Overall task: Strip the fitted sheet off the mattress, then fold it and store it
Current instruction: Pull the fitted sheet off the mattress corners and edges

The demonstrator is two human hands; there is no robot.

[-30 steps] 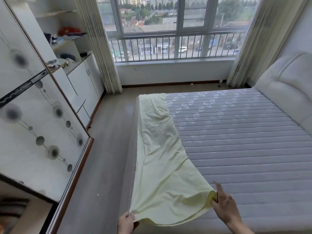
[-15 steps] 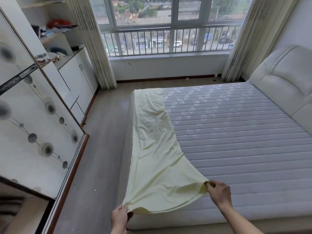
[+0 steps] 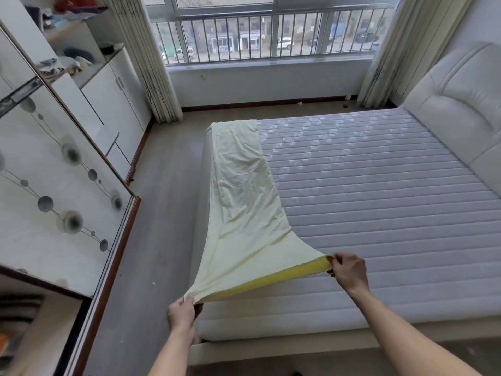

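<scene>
A pale yellow fitted sheet (image 3: 241, 191) lies folded into a long strip along the left edge of the bare grey quilted mattress (image 3: 379, 185). Its near end is lifted off the bed and stretched taut between my hands, showing a brighter yellow underside. My left hand (image 3: 181, 313) grips the near left corner over the mattress's front left corner. My right hand (image 3: 348, 270) pinches the near right corner just above the mattress surface.
A white wardrobe with patterned sliding doors (image 3: 54, 185) and white cabinets (image 3: 113, 104) line the left wall. A strip of grey floor (image 3: 162, 213) runs between them and the bed. A padded headboard (image 3: 455, 104) stands at right, a window with curtains (image 3: 151, 63) beyond.
My right hand closed on the sheet's near right corner. Both hands lifted the near end and pulled it taut. My view moved back and tilted down.
</scene>
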